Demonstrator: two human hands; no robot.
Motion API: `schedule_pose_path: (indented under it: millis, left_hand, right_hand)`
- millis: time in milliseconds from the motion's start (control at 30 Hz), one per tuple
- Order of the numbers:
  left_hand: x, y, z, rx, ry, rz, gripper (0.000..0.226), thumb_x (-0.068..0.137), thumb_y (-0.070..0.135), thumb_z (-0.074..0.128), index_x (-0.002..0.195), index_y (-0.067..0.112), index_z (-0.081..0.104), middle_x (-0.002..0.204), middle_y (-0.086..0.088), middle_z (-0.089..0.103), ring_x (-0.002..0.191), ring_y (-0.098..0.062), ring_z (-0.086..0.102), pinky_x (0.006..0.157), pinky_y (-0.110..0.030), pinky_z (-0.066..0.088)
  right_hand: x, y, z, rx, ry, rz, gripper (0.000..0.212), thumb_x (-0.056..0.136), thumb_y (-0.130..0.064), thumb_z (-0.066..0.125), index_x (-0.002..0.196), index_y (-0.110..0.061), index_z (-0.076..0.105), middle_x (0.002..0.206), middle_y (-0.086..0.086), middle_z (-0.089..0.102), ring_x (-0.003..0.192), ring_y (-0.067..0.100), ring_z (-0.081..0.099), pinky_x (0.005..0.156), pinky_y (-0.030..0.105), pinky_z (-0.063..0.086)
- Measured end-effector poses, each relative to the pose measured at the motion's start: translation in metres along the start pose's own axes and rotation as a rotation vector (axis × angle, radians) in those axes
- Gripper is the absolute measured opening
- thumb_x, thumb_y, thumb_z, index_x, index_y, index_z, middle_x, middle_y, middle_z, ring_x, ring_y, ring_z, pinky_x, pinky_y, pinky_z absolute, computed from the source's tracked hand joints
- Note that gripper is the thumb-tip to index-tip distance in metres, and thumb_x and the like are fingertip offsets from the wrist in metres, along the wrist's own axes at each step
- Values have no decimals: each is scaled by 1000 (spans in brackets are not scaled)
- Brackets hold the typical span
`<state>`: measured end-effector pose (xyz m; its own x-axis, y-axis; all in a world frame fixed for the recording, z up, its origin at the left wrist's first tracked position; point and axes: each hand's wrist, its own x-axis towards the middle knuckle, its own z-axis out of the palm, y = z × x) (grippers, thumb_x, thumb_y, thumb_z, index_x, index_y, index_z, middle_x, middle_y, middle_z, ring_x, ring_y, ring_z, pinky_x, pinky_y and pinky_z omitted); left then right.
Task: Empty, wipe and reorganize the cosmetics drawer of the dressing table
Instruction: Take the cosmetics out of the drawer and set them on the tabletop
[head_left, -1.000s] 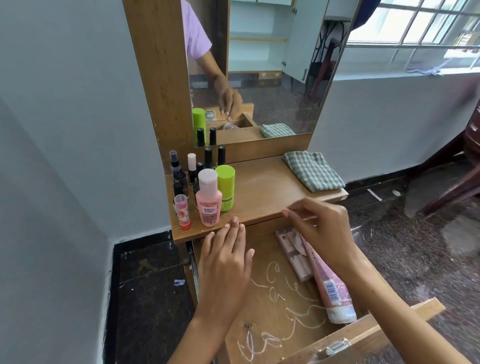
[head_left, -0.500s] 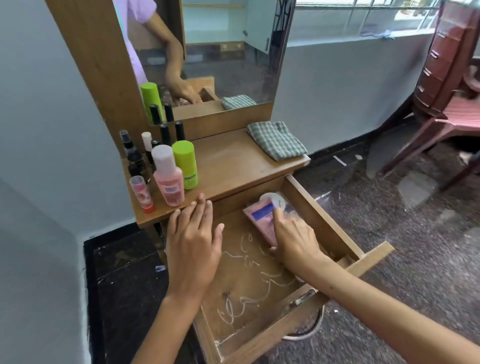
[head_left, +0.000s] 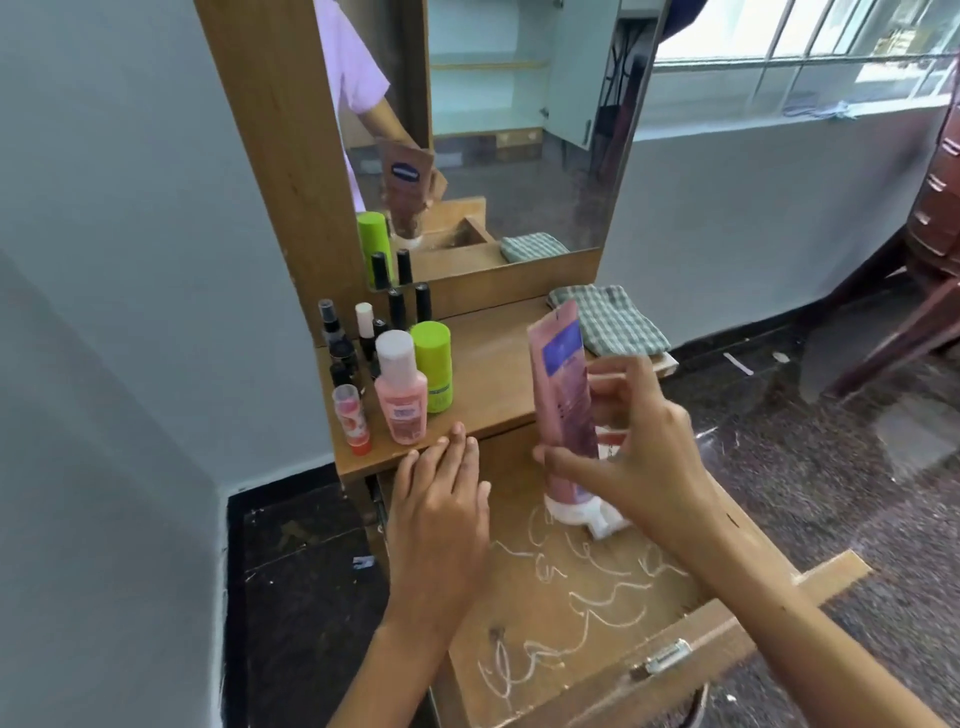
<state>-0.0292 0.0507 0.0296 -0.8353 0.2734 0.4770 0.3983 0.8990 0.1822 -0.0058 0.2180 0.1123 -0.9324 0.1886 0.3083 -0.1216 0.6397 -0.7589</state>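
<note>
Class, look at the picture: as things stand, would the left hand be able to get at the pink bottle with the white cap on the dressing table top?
Probably yes. The left hand lies open at the tabletop's front edge, holding nothing, and the pink bottle stands just beyond its fingertips with nothing between them.

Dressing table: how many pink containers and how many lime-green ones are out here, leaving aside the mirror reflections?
Pink containers: 3, namely the white-capped bottle, the small tube and the large tube held in the right hand
Lime-green containers: 1, the green container
Total: 4
</note>
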Motion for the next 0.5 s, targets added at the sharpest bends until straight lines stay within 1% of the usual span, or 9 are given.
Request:
schedule_pose_path:
  millis: [67, 167, 233, 300, 333, 367, 433, 467, 500]
  left_hand:
    - [0, -1, 1, -5, -7, 0, 44, 79, 19, 70, 120, 6, 61, 127, -8, 59, 115, -23, 56, 102, -37, 36]
    - [-1, -2, 1, 11, -2, 0, 41, 81, 21, 68, 119, 8, 62, 126, -7, 60, 116, -22, 55, 102, -35, 29]
    - [-1, -2, 1, 19, -7, 2, 39, 80, 23, 67, 116, 8, 64, 123, -6, 62, 116, -21, 56, 102, -36, 30]
    - [-1, -1, 1, 16, -13, -7, 44, 73, 24, 75, 113, 9, 66, 119, -5, 64, 112, -20, 58, 100, -35, 30]
    - [0, -1, 1, 16, -14, -10, 46, 72, 26, 76, 113, 9, 66, 119, -4, 65, 111, -20, 59, 100, -35, 30]
    - [-1, 0, 2, 14, -1, -6, 44, 75, 27, 73, 114, 9, 66, 120, -4, 64, 110, -20, 59, 100, -35, 29]
    - [-2, 0, 3, 5, 27, 4, 37, 85, 30, 54, 115, 10, 65, 122, -4, 63, 111, -19, 59, 101, -35, 28]
    - [-2, 1, 2, -6, 20, 3, 41, 86, 31, 44, 114, 10, 65, 123, -4, 62, 111, -19, 59, 101, -35, 29]
    - [-2, 1, 2, -20, 9, 2, 45, 85, 31, 38, 114, 10, 66, 124, -4, 62, 112, -19, 59, 101, -35, 29]
  right_hand:
    - [17, -5, 8, 128, 46, -41, 72, 56, -27, 90, 109, -24, 42, 100, -16, 59, 91, -3, 61, 66, 10, 52]
    - [44, -7, 26, 266, 66, -68, 70, 57, -26, 89, 110, -23, 43, 104, -17, 60, 99, -4, 60, 69, 16, 55]
    - [59, -8, 33, 307, 50, -78, 69, 59, -25, 88, 112, -22, 44, 105, -16, 62, 100, -4, 60, 69, 17, 55]
    - [73, -9, 37, 314, 42, -113, 71, 59, -23, 89, 115, -21, 45, 106, -14, 62, 100, -5, 59, 69, 15, 54]
    - [79, -10, 38, 316, 43, -134, 73, 59, -21, 88, 117, -20, 44, 107, -13, 62, 101, -4, 59, 69, 16, 54]
    - [85, -9, 38, 326, 37, -146, 74, 61, -17, 88, 120, -19, 43, 107, -13, 61, 101, -3, 59, 71, 19, 55]
    - [97, -3, 43, 367, -15, -152, 74, 64, -9, 85, 122, -20, 42, 108, -10, 60, 104, 2, 59, 78, 30, 58]
    - [101, 1, 46, 388, -51, -154, 73, 65, -6, 83, 123, -21, 41, 110, -6, 61, 107, 6, 58, 81, 38, 58]
    - [106, 5, 49, 408, -84, -157, 73, 66, -5, 81, 124, -22, 41, 113, -2, 61, 110, 10, 58, 84, 44, 56]
